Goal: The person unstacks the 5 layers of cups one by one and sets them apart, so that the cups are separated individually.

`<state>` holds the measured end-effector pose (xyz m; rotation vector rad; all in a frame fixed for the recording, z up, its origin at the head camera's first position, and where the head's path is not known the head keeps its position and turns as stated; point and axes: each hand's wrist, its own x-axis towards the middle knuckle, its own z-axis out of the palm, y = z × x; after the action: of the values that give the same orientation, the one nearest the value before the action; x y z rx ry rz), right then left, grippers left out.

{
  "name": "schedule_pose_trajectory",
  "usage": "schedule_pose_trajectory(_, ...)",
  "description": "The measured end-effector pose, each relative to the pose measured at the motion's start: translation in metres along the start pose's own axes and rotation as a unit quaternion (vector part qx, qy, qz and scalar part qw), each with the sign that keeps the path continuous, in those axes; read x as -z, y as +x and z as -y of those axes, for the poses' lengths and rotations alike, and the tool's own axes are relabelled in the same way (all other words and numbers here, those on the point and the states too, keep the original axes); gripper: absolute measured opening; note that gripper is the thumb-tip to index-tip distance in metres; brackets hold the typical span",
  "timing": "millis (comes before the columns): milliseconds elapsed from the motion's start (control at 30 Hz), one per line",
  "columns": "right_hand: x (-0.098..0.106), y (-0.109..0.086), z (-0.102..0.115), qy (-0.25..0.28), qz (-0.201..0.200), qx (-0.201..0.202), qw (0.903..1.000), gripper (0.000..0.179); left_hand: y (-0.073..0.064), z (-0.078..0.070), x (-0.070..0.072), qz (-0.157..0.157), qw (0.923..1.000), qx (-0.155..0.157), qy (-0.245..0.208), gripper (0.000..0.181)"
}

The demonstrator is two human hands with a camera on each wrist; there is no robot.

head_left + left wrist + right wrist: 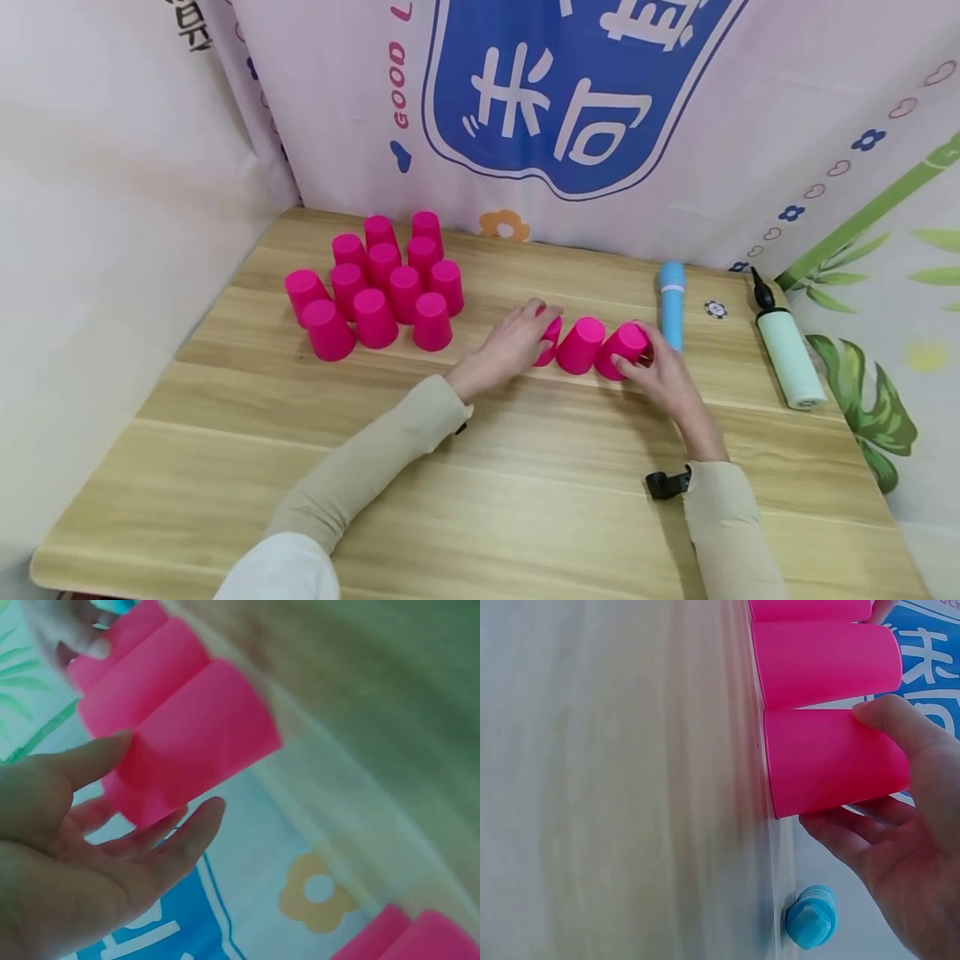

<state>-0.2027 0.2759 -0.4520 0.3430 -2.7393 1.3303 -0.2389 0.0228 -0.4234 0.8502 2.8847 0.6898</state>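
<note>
Three pink cups stand upside down in a row right of the table's middle: a left cup (pixel 550 340), a middle cup (pixel 581 346) and a right cup (pixel 622 351). My left hand (pixel 517 342) holds the left cup from its side, thumb on the near face and fingers round the far side, as the left wrist view shows on that cup (pixel 202 735). With thumb and fingers on opposite sides, my right hand (pixel 663 372) grips the right cup (pixel 829 761). Neither hand touches the middle cup (pixel 829 664).
Several more upside-down pink cups (pixel 375 317) stand grouped at the back left of the wooden table (pixel 525 500). A blue microphone-shaped object (pixel 672 308), a round chip (pixel 716 310) and a pale green hand pump (pixel 791 354) lie at the right. A printed curtain (pixel 337 108) hangs behind.
</note>
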Motion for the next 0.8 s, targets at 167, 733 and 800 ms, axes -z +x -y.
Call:
schedule_pose_trajectory(167, 0.006, -0.005, 0.023, -0.008, -0.004, -0.006, 0.9999, 0.053, -0.008, 0.004, 0.004, -0.045, 0.9986, -0.03, -0.003, 0.054)
schedule_pose_trajectory(733, -0.003, 0.002, -0.021, -0.008, -0.009, 0.0, 0.9999, 0.058, -0.139, 0.087, 0.081, -0.14, 0.9843, 0.094, 0.05, 0.058)
schedule_pose_trajectory(800, -0.003, 0.002, -0.021, -0.007, -0.008, 0.001, 0.9999, 0.058, -0.141, 0.096, 0.08, -0.133, 0.9844, 0.101, 0.055, 0.058)
